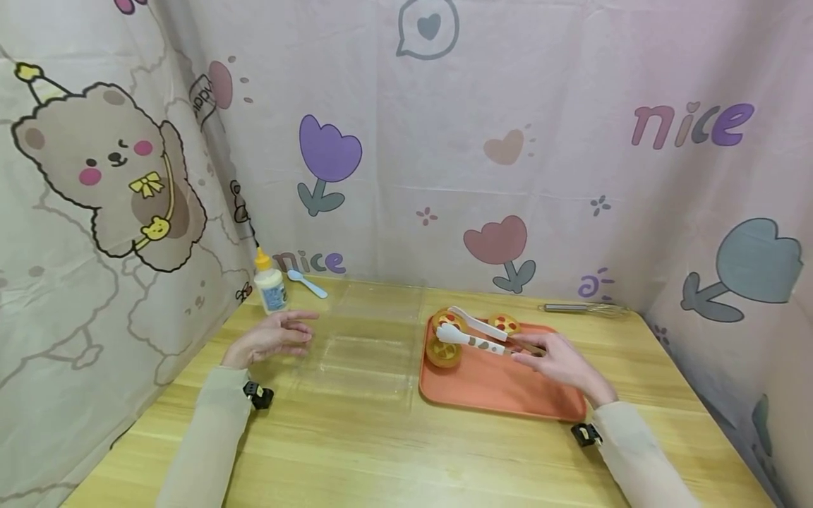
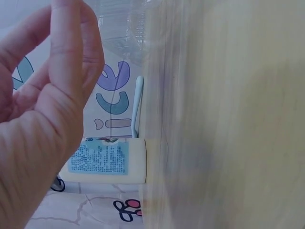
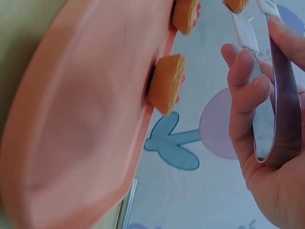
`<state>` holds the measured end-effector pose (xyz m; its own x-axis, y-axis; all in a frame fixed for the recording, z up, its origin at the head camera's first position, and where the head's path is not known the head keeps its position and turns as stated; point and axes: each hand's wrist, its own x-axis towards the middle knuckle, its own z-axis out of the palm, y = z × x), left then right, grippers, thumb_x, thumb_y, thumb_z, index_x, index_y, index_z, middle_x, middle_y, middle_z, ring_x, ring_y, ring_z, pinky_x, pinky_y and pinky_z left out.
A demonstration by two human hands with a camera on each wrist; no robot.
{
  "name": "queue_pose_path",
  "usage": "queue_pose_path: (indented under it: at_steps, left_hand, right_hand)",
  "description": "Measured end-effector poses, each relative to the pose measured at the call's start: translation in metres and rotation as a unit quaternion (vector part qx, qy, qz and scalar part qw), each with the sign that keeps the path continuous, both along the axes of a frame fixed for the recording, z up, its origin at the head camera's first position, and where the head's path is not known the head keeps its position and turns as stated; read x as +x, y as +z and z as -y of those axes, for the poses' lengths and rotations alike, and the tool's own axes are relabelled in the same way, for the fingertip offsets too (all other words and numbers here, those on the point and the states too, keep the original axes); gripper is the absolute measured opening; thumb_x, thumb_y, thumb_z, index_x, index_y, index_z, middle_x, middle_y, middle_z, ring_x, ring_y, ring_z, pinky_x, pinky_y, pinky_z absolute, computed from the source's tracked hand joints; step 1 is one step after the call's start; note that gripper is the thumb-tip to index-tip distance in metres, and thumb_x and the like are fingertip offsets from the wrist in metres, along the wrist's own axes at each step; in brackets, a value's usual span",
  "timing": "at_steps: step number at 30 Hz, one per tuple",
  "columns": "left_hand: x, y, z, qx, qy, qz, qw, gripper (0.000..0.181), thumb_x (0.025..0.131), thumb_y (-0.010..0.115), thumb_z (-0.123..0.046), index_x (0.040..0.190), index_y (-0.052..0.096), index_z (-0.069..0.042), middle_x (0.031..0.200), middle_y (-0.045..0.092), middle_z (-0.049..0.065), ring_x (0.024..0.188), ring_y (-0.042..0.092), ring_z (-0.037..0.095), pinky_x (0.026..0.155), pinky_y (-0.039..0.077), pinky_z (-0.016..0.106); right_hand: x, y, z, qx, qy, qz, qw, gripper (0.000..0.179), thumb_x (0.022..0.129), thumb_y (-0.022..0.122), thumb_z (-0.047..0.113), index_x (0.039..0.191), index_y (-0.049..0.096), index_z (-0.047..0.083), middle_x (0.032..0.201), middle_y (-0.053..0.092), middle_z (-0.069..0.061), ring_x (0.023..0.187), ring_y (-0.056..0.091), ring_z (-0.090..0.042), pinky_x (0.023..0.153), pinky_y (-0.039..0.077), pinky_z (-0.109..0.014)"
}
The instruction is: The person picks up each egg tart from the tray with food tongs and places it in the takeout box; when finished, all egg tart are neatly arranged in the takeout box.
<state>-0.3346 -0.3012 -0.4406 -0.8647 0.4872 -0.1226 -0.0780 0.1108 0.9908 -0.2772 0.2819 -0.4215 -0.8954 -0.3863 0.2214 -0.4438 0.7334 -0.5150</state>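
Observation:
My right hand grips a pair of tongs with white tips and a bent metal back, held over the orange tray. At the tong tips is a small tart with a yellow-green top, lifted above the tray in the right wrist view. Two tarts with red-dotted tops sit on the tray, one tart at its far edge and another tart partly behind the tongs. My left hand hovers with loosely bent fingers, holding nothing, beside a clear plastic box.
A white bottle with a yellow cap stands at the back left, next to a light blue spoon. A whisk lies along the back edge of the wooden table. Printed curtains hang behind and at both sides.

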Motion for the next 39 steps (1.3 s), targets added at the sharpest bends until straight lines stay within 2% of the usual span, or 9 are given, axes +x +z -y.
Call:
queue_pose_path:
  at_steps: [3, 9, 12, 16, 23, 26, 33, 37, 39]
  left_hand:
    - [-0.001, 0.000, 0.002, 0.003, -0.002, -0.004, 1.0000, 0.071, 0.092, 0.060, 0.003, 0.151, 0.020, 0.008, 0.117, 0.057, 0.016, 0.104, 0.064, 0.025, 0.099, 0.052, 0.053]
    - [-0.001, 0.000, 0.004, 0.007, 0.001, 0.001, 1.0000, 0.073, 0.092, 0.061, 0.003, 0.151, 0.019, 0.007, 0.115, 0.058, 0.014, 0.103, 0.064, 0.023, 0.098, 0.054, 0.050]
    - [0.000, 0.001, 0.003, 0.005, 0.003, 0.000, 1.0000, 0.072, 0.092, 0.062, 0.001, 0.151, 0.021, 0.006, 0.116, 0.058, 0.014, 0.103, 0.064, 0.024, 0.097, 0.054, 0.050]
    - [0.000, 0.001, 0.002, 0.002, 0.002, 0.000, 1.0000, 0.069, 0.093, 0.061, 0.001, 0.151, 0.025, 0.006, 0.115, 0.058, 0.014, 0.103, 0.064, 0.024, 0.099, 0.053, 0.051]
    - [0.001, 0.001, 0.000, -0.004, 0.007, 0.004, 1.0000, 0.065, 0.093, 0.061, 0.000, 0.149, 0.028, 0.006, 0.108, 0.059, 0.008, 0.101, 0.064, 0.023, 0.099, 0.053, 0.051]
    - [0.001, 0.002, 0.000, -0.002, 0.010, 0.007, 0.9999, 0.066, 0.093, 0.061, 0.000, 0.149, 0.028, 0.006, 0.107, 0.059, 0.007, 0.100, 0.064, 0.022, 0.098, 0.053, 0.051]
    - [0.002, 0.001, -0.001, 0.002, 0.011, 0.011, 0.9999, 0.067, 0.092, 0.062, 0.002, 0.149, 0.028, 0.007, 0.106, 0.060, 0.008, 0.099, 0.064, 0.022, 0.095, 0.056, 0.048]
    - [0.001, 0.002, -0.002, 0.003, 0.010, 0.010, 0.9999, 0.067, 0.092, 0.062, 0.002, 0.149, 0.028, 0.007, 0.107, 0.060, 0.009, 0.100, 0.064, 0.023, 0.095, 0.057, 0.047]
    - [0.001, 0.002, -0.002, 0.004, 0.007, 0.008, 0.9999, 0.067, 0.092, 0.062, 0.002, 0.149, 0.028, 0.007, 0.106, 0.060, 0.009, 0.100, 0.064, 0.023, 0.095, 0.056, 0.048]
  right_hand:
    - [-0.002, 0.001, 0.008, 0.000, 0.011, -0.023, 0.9997, 0.048, 0.092, 0.067, 0.042, 0.128, 0.066, 0.011, 0.127, 0.066, -0.011, 0.107, 0.066, -0.028, 0.091, 0.056, -0.050]
    - [-0.003, 0.004, 0.022, -0.010, 0.009, -0.023, 0.9996, 0.046, 0.090, 0.068, 0.044, 0.128, 0.067, 0.017, 0.121, 0.070, -0.006, 0.086, 0.069, -0.015, 0.072, 0.057, -0.031]
    - [-0.004, 0.006, 0.029, -0.024, 0.014, -0.006, 0.9996, 0.046, 0.090, 0.069, 0.045, 0.127, 0.067, 0.019, 0.111, 0.073, -0.002, 0.068, 0.064, -0.009, 0.058, 0.053, -0.023]
    - [-0.004, 0.008, 0.040, -0.034, 0.025, 0.013, 0.9990, 0.047, 0.090, 0.067, 0.047, 0.128, 0.066, 0.020, 0.091, 0.073, -0.001, 0.058, 0.056, -0.005, 0.053, 0.047, -0.021]
    - [-0.005, 0.012, 0.055, -0.017, 0.033, 0.024, 0.9990, 0.048, 0.091, 0.064, 0.049, 0.132, 0.064, 0.023, 0.060, 0.051, 0.005, 0.048, 0.040, -0.004, 0.048, 0.038, -0.020]
    - [-0.007, 0.011, 0.061, -0.019, 0.038, 0.022, 0.9988, 0.048, 0.091, 0.065, 0.047, 0.132, 0.064, 0.021, 0.066, 0.057, 0.007, 0.047, 0.035, -0.004, 0.048, 0.036, -0.020]
    - [-0.012, 0.006, 0.078, -0.021, 0.053, 0.013, 0.9983, 0.043, 0.091, 0.070, 0.036, 0.128, 0.066, 0.015, 0.082, 0.070, -0.005, 0.045, 0.031, -0.003, 0.044, 0.033, -0.020]
    - [-0.015, 0.005, 0.086, -0.008, 0.058, 0.012, 0.9982, 0.041, 0.091, 0.070, 0.034, 0.128, 0.067, 0.017, 0.094, 0.074, 0.003, 0.044, 0.031, -0.003, 0.041, 0.030, -0.019]
    - [-0.016, 0.005, 0.089, -0.006, 0.059, 0.015, 0.9981, 0.041, 0.091, 0.070, 0.033, 0.128, 0.066, 0.017, 0.086, 0.072, 0.004, 0.042, 0.030, -0.003, 0.039, 0.026, -0.018]
